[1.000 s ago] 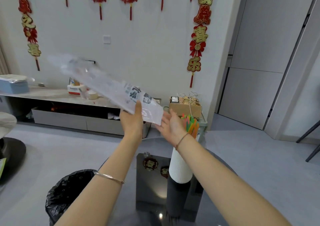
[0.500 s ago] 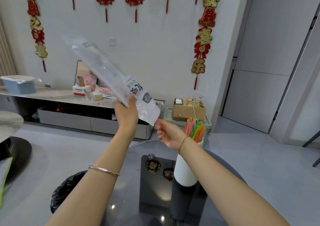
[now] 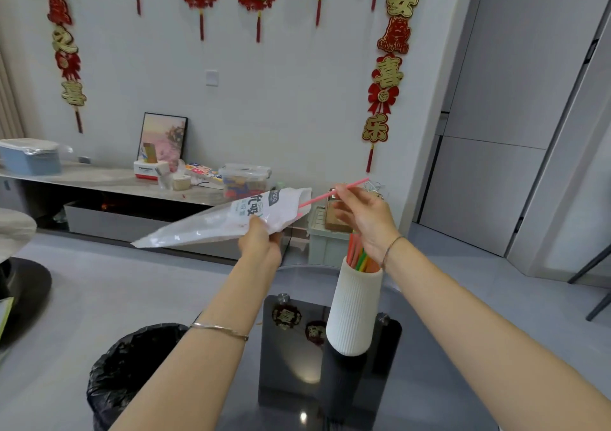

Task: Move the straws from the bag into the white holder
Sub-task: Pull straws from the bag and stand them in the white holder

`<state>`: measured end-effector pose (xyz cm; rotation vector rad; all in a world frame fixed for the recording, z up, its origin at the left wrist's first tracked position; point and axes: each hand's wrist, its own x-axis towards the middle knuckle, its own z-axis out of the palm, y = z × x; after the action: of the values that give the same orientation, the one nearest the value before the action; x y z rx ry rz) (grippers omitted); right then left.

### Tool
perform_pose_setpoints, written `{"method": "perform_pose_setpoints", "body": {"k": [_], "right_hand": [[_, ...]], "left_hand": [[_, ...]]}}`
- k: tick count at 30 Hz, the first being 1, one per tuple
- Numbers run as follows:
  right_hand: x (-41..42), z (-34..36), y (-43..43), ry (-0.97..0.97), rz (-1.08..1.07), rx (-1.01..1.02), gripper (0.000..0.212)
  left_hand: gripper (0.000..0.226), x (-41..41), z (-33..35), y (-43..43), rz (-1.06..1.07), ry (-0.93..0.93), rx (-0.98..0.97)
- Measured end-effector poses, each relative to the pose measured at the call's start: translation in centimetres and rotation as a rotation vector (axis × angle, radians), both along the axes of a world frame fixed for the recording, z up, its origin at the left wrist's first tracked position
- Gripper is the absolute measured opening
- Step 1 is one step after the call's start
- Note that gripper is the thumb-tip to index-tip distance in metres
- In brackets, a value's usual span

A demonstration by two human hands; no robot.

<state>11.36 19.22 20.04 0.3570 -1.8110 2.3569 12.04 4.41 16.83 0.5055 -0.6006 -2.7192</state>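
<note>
Holding the clear plastic straw bag (image 3: 228, 220) from below, your left hand (image 3: 261, 243) is closed around its printed end, near the mouth. The bag lies almost level in the air, its sealed end pointing left and slightly down, its open mouth pointing right. Your right hand (image 3: 362, 217) pinches a single pink straw (image 3: 334, 192) between thumb and fingertips. The straw slants up to the right; its lower left end sits at the mouth of the bag, and its upper right end projects past your fingers.

The white ribbed holder (image 3: 355, 311) stands upright on the dark glass table (image 3: 291, 364), directly below your right wrist. Coloured straws (image 3: 358, 255) in red, green, yellow and orange already stand in it, their tops rising above the rim and partly hidden behind your right hand. The pink straw is above the holder and clear of it.

A bin lined with a black bag (image 3: 129, 371) sits on the floor at near left, beside the table. A low cabinet (image 3: 109, 182) runs along the far wall, carrying boxes and a framed picture (image 3: 162, 139).
</note>
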Motion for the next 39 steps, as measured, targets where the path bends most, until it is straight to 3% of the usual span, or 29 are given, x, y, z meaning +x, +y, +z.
{"method": "perform_pose_setpoints", "body": {"k": [3, 6, 9, 15, 21, 27, 31, 33, 39], "right_hand": [[-0.2, 1.2, 1.7, 0.058, -0.114, 0.077, 0.017], [0.0, 1.0, 2.5, -0.039, -0.053, 0.187, 0.022], [0.5, -0.4, 2.6, -0.134, 0.069, 0.338, 0.012], [0.7, -1.5, 1.8, -0.097, 0.043, 0.449, 0.007], [0.9, -1.5, 0.0, -0.011, 0.131, 0.468, 0.005], [0.6, -2.1, -0.6, -0.006, 0.121, 0.547, 0.007], [0.0, -3.0, -1.3, 0.032, 0.064, 0.456, 0.009], [-0.2, -3.1, -1.4, 0.078, 0.035, 0.42, 0.017], [-0.1, -2.6, -1.1, 0.15, 0.075, 0.382, 0.009]], "left_hand": [[0.038, 0.0, -0.2, 1.3, -0.056, 0.003, 0.015], [0.037, -0.2, -0.3, 2.0, -0.04, -0.005, -0.046], [0.036, -0.4, -0.2, 2.5, -0.003, -0.009, -0.133], [0.035, -0.2, 0.3, 1.4, 0.04, 0.041, -0.219], [0.036, 0.2, -0.2, 1.1, -0.039, 0.059, -0.148], [0.025, 0.3, -0.6, 1.1, -0.074, 0.122, -0.268], [0.015, 0.4, -0.5, 1.5, -0.063, 0.149, -0.315], [0.016, 0.3, -0.4, 1.5, -0.061, 0.15, -0.301], [0.03, 0.2, -0.4, 1.1, -0.083, 0.135, -0.181]]}}
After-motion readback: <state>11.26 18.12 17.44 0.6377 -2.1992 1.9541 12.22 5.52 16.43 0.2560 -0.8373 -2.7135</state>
